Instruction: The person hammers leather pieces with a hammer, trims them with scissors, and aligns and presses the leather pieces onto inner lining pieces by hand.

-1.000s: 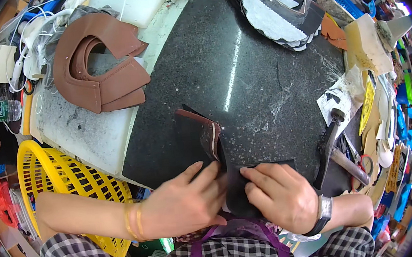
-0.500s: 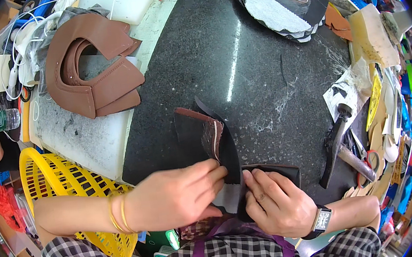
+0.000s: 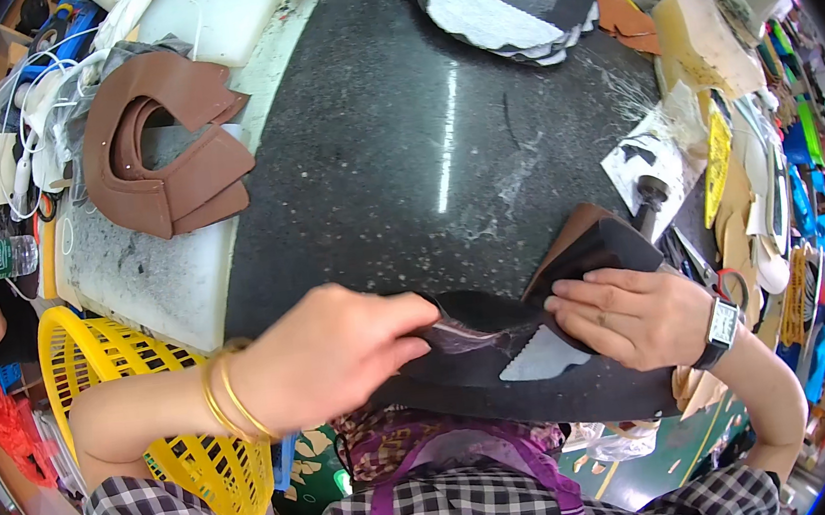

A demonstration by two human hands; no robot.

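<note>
A leather shoe upper (image 3: 488,355), brown with a black lining and a pale grey patch, stretches between my hands just above the near edge of the dark worktop. My left hand (image 3: 327,352) pinches its left end between thumb and fingers. Over its right part, my right hand (image 3: 635,320) lies with bent fingers closed on the folded leather; the thumb is hidden. Beyond that hand, a flap stands up, brown on one side and black on the other. The middle of the upper sags into an open curve.
Curved brown leather pieces (image 3: 114,193) lie stacked at the left on a white board (image 3: 118,278). Black and white cut pieces (image 3: 482,14) are at the far side. A hammer (image 3: 651,190) and scissors (image 3: 734,286) lie at the right. A yellow basket (image 3: 59,340) stands at near left.
My right hand has moved right and up, spreading the upper that was folded upright between my hands. My left hand has shifted slightly left. The whole view has shifted a little.
</note>
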